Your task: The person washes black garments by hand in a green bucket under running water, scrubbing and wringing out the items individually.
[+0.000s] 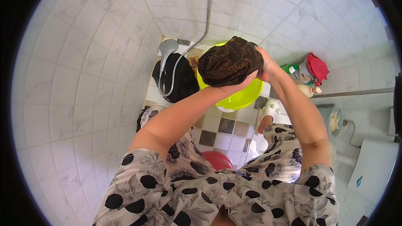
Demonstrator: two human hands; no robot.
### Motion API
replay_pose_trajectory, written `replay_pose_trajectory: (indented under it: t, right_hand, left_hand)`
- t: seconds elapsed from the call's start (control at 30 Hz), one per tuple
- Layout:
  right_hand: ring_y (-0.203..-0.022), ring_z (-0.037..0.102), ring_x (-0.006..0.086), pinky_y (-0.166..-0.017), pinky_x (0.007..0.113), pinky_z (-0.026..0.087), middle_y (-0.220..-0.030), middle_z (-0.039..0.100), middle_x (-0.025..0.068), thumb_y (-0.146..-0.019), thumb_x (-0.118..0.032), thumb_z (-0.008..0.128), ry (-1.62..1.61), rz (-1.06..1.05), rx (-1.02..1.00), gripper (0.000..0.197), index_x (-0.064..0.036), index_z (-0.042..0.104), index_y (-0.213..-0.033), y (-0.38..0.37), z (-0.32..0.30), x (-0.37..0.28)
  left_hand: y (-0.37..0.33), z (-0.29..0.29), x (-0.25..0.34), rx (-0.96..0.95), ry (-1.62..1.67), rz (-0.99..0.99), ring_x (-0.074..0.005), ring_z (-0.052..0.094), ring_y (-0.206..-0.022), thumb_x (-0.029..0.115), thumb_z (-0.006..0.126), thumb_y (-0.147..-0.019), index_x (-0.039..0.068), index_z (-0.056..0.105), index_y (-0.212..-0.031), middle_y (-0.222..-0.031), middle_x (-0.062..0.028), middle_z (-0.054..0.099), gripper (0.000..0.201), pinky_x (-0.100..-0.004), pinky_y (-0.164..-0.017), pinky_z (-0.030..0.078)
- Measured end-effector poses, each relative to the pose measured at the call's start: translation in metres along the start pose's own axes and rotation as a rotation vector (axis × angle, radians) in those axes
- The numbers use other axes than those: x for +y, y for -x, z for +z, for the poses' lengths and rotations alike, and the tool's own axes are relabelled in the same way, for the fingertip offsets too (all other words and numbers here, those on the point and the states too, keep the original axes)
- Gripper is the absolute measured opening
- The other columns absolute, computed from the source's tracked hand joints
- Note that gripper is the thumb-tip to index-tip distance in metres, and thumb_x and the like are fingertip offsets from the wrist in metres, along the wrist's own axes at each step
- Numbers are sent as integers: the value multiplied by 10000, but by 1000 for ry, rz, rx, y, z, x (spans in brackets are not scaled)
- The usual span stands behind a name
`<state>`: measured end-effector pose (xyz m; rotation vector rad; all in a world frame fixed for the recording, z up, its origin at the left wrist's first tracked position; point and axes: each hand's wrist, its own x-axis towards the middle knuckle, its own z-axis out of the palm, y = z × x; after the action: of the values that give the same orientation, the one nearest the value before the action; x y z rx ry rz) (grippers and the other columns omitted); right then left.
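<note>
A bunched dark brown cloth (230, 62) with a lighter brown pattern is held up over a lime-green basin (245, 97). My right hand (264, 63) grips the cloth at its right side, fingers closed round it. Close beside it, my left hand (243, 84) holds the cloth from below and near its right end; the cloth covers most of the left fingers. Whether the cloth is a garment I cannot tell. The basin stands on the floor, its far part mostly hidden by the cloth.
Left of the basin lies a black cloth bundle (181, 79) with a grey shower head (168, 47) and its hose over it. Bottles (307, 90) and a red cloth (317, 68) are by the right wall. A red basin (217, 160) is near my legs.
</note>
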<state>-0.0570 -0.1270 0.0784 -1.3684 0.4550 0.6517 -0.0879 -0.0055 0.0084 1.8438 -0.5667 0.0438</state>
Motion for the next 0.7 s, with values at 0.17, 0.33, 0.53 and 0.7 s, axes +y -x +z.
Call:
replay_pose_trajectory:
  t: [0.17,0.33,0.53,0.7]
  right_hand:
    - [-876,614,175,-766,332,518,-981,645,59,-900,-358,444,-105,-68,-46,326,-100,606,-1018,-11,-9,-1]
    - [-1131,506,268,-939,526,397,-1260,522,91,-951,-405,367,-414,-19,-342,393,-156,532,-1207,-14,-15,21]
    - [-1316,312,305,-1030,567,289,-1453,302,64,-856,-547,512,-403,-427,-350,741,-205,212,-1440,-4,-19,57]
    - [-1263,401,241,-1028,419,353,-1438,342,40,-871,-474,549,-649,-601,-193,691,-229,231,-1433,-14,13,54]
  left_hand:
    - [-21,-4,-11,265,14,22,-278,459,-1169,317,597,-808,47,520,-1187,-1198,-135,534,472,-393,-1014,330]
    - [-22,-8,-13,205,335,-218,-202,555,-1040,304,540,-879,68,577,-1127,-1077,-90,608,344,-316,-921,397]
    - [-40,-25,1,652,1018,-661,-210,597,-939,308,552,-882,-67,598,-991,-1028,-119,624,394,-317,-834,450]
    - [-30,-10,11,712,670,-506,-171,598,-846,179,575,-874,-52,592,-988,-969,-72,620,258,-294,-792,464]
